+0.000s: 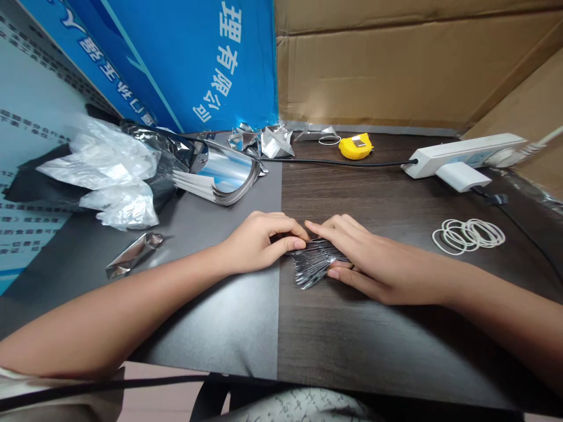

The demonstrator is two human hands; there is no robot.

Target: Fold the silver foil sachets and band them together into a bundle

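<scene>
A fanned stack of thin, shiny dark plastic sleeves (313,265) is between my hands, low over the middle of the table. My left hand (264,240) pinches the stack's left upper edge between thumb and fingers. From the right, my right hand (369,258) grips the stack's other side, its thumb below and its fingers across the top. Layer edges show as close parallel lines; the part under my right palm is hidden. Several cream rubber bands (468,236) lie to the right of my right hand. Left of my left forearm rests a folded silver foil packet (134,255).
Crumpled clear plastic bags (109,170) and a curved stack of silver sheets (220,176) lie at the left. Along the back are foil pieces (276,140), a yellow tape measure (356,146) and a white power strip (468,153). A black cable (334,162) crosses the table. Cardboard (369,70) walls the back.
</scene>
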